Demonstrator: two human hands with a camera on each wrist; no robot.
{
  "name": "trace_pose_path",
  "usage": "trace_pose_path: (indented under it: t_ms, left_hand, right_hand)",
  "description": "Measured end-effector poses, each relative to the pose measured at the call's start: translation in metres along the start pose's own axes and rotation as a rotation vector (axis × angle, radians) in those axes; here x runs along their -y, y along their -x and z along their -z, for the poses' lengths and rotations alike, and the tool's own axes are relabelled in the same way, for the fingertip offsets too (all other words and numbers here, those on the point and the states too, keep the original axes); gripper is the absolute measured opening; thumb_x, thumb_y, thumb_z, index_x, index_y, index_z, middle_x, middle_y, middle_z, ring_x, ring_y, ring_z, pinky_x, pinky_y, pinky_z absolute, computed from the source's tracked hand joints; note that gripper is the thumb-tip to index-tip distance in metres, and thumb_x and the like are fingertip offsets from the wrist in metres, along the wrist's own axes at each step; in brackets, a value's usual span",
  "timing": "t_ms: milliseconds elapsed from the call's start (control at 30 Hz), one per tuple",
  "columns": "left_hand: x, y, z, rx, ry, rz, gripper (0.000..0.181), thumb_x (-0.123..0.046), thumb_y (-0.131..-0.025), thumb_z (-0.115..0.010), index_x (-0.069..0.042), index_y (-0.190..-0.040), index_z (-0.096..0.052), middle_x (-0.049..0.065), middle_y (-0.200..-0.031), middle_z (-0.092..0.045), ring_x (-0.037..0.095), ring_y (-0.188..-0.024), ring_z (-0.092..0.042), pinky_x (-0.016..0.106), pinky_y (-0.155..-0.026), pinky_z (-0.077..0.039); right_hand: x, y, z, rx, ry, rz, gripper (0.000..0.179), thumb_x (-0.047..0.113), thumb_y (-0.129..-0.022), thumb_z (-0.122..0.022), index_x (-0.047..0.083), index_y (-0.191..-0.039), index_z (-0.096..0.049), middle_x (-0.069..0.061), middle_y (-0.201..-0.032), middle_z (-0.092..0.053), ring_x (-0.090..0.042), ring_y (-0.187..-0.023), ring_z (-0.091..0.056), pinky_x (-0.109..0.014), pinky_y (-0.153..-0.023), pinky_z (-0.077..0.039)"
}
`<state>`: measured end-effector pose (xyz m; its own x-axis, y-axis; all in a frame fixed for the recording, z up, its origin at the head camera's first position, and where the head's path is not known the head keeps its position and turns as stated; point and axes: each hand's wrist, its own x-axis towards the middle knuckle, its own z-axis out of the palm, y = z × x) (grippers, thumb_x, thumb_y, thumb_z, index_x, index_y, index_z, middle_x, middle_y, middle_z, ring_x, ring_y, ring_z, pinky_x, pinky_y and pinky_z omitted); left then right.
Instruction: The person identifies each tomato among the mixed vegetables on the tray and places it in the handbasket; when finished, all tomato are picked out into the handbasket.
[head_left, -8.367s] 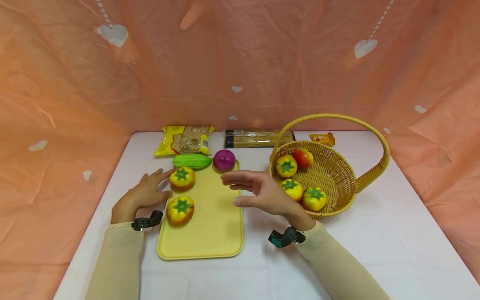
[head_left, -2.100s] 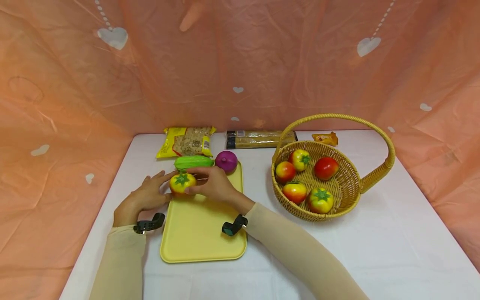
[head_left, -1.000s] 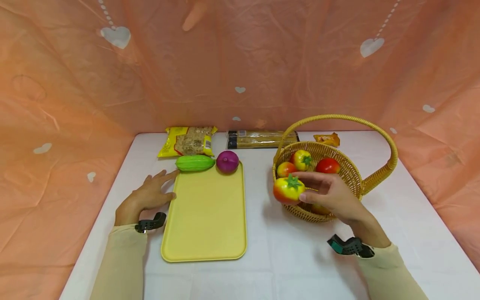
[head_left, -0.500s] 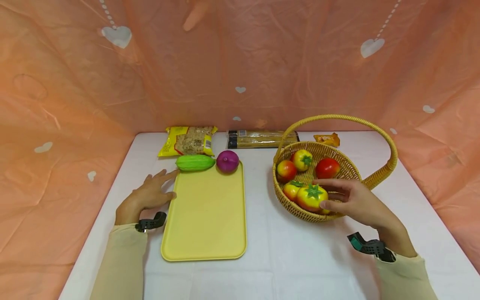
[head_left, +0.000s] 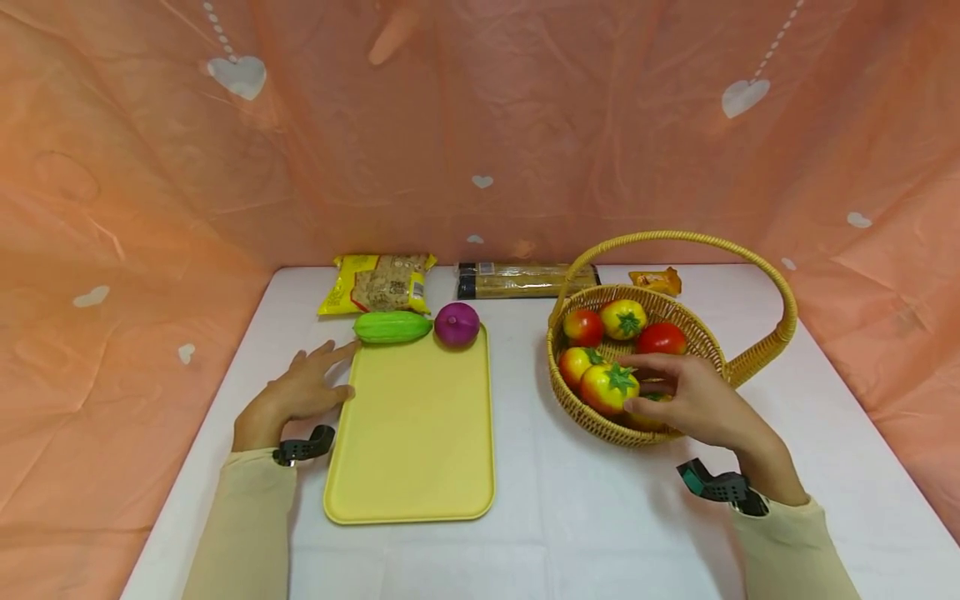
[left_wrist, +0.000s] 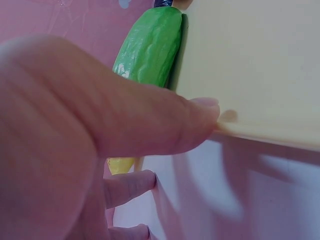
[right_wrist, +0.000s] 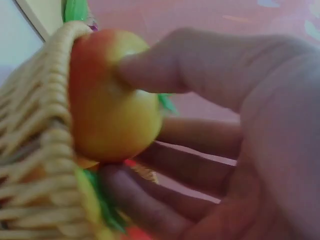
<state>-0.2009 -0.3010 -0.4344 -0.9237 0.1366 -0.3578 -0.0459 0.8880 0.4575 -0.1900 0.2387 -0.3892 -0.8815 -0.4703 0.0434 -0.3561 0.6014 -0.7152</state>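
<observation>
My right hand (head_left: 693, 402) holds a yellow-red tomato (head_left: 609, 388) with a green leafy top, over the near left part of the wicker basket (head_left: 711, 410). In the right wrist view, the thumb presses the side of this tomato (right_wrist: 112, 115) and the fingers curl beneath, right at the basket rim. Several more tomatoes lie in the basket, one partly hidden under the hand. My left hand (head_left: 296, 393) rests at the left edge of the yellow tray (head_left: 408, 450), fingers spread. In the left wrist view, its thumb touches the tray rim (left_wrist: 260, 134).
A green cucumber-like vegetable (head_left: 392, 327) and a purple onion (head_left: 457, 325) lie along the tray's far edge. Behind them are a yellow food bag (head_left: 378, 283), a packet of noodle-like sticks (head_left: 525, 281) and a small orange packet (head_left: 656, 281). The basket's tall handle (head_left: 682, 237) arches over it.
Two tomatoes have left the tray; the right hand carried the last one over to the basket, and lately moved it slightly left. Tomatoes in the basket have shifted. The left hand stays put.
</observation>
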Motion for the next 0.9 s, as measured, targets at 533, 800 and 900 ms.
trace_pose_path:
  t_ms: [533,800,900]
  left_hand:
    - [0.001,-0.005,0.003,0.016,-0.005,0.01,0.084,-0.03,-0.104,-0.067,-0.016,-0.175,-0.025,0.034,-0.179,-0.011,0.074,-0.157,0.0,0.102,-0.106,-0.011]
    - [0.006,-0.001,0.005,-0.024,0.008,-0.078,0.081,-0.024,-0.102,-0.071,-0.008,-0.172,-0.033,0.04,-0.174,-0.022,0.073,-0.156,-0.014,0.092,-0.117,-0.02]
    - [0.008,0.007,0.011,-0.076,0.015,-0.15,0.076,-0.021,-0.102,-0.071,-0.004,-0.169,-0.038,0.038,-0.169,-0.035,0.066,-0.155,-0.03,0.082,-0.121,-0.029]
  right_hand:
    - [0.006,-0.01,-0.02,-0.075,0.308,0.062,0.05,0.02,-0.09,-0.09,0.008,-0.137,-0.077,-0.012,-0.128,-0.081,-0.032,-0.114,-0.077,-0.055,-0.097,-0.063]
    - [0.013,-0.014,-0.02,-0.118,0.307,0.067,0.055,0.017,-0.09,-0.091,0.005,-0.14,-0.073,-0.017,-0.137,-0.077,-0.042,-0.126,-0.072,-0.064,-0.104,-0.059]
    - [0.016,-0.015,-0.014,-0.155,0.306,0.085,0.051,0.017,-0.092,-0.089,0.006,-0.139,-0.074,-0.018,-0.135,-0.077,-0.042,-0.125,-0.072,-0.064,-0.104,-0.058]
